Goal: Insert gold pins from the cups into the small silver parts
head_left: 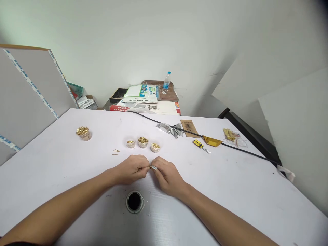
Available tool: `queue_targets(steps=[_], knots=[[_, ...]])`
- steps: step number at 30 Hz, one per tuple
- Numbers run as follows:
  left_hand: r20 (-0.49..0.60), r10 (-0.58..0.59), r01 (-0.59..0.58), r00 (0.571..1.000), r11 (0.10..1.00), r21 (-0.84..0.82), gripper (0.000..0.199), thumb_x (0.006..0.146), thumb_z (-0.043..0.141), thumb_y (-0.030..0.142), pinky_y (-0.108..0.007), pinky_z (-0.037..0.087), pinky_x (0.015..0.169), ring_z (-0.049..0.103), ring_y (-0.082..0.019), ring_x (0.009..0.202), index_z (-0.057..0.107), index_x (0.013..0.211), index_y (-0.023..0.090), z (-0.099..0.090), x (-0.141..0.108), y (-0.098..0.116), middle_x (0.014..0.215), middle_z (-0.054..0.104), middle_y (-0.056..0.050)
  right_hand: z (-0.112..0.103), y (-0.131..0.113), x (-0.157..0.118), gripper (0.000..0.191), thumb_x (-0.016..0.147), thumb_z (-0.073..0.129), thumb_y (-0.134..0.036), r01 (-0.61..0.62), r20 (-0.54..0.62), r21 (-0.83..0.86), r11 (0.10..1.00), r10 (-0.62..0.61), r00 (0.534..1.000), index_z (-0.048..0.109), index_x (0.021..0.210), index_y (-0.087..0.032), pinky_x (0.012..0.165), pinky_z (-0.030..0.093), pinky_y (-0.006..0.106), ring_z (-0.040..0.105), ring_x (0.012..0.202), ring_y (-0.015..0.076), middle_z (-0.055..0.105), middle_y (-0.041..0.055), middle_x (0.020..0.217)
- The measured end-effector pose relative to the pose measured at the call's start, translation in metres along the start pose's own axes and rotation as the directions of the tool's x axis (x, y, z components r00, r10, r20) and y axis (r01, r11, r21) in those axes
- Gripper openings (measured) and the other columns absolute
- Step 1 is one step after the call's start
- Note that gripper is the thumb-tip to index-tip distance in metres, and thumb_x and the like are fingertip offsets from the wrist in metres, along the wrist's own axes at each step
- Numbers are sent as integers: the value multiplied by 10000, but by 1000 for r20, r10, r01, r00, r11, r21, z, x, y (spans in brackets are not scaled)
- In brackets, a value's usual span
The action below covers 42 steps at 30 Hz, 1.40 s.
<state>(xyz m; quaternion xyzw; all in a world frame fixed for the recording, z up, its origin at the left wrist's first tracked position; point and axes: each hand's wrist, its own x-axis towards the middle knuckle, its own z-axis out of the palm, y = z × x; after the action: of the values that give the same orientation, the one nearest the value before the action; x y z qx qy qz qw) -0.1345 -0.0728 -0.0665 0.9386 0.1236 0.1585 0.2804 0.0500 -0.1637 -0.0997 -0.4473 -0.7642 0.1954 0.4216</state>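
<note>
My left hand and my right hand meet over the middle of the white table, their fingers almost touching. Out of my right hand's closed fingers shows a small silvery pointed piece. A tiny brass-coloured bit sits between the two hands; the left fingers pinch at its end, and the rest is hidden. Beyond the hands stand three small clear cups of brass-coloured parts: a left cup, a middle cup and a right cup. Several thin brass pins lie left of them.
A fuller cup of brass pins stands far left. A black-centred round hole is near me. To the right lie a yellow-black screwdriver, a gold-coloured tray, silvery pieces, cardboard and a black cable.
</note>
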Motion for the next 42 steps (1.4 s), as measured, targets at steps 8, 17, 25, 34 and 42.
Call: queue_targets(steps=[8,17,25,34,42], knots=[[-36,135,-131,990,986,99,227,862,407,92,-284,359,632,404,-144,656,334,672,193,0,-3,-3,662,446,3,2,-2,-1,252,1036,348,-237,-18,-2,30,999,18,1000,489,829,-210,681,418,317,516,751,185,560,48,787],[-39,199,-188,979,962,197,201,857,422,74,-276,368,638,434,-150,680,399,691,186,4,-4,-9,685,485,-8,4,-2,-1,252,1030,366,-236,-46,-14,70,997,47,999,462,800,-203,659,400,304,494,721,170,543,37,773],[0,102,-98,995,959,266,174,965,470,167,-293,431,716,529,-172,778,585,835,167,-7,-6,-4,810,581,-41,5,0,0,307,1020,404,-292,-175,23,67,982,174,985,428,729,-197,647,366,303,475,690,165,515,23,729],[-136,-193,216,972,958,191,159,948,567,212,-276,446,736,594,-155,796,711,887,179,-26,-11,-8,838,641,-32,5,1,4,343,1033,400,-347,-265,-52,67,962,268,962,438,727,-195,706,387,326,494,748,183,530,30,762],[-29,-243,242,970,936,254,237,986,530,233,-298,463,788,650,-187,856,765,990,200,-10,-13,-20,886,709,-45,7,3,4,260,1023,428,-300,-269,-92,101,958,278,956,631,893,-204,809,440,351,563,895,208,589,65,906]])
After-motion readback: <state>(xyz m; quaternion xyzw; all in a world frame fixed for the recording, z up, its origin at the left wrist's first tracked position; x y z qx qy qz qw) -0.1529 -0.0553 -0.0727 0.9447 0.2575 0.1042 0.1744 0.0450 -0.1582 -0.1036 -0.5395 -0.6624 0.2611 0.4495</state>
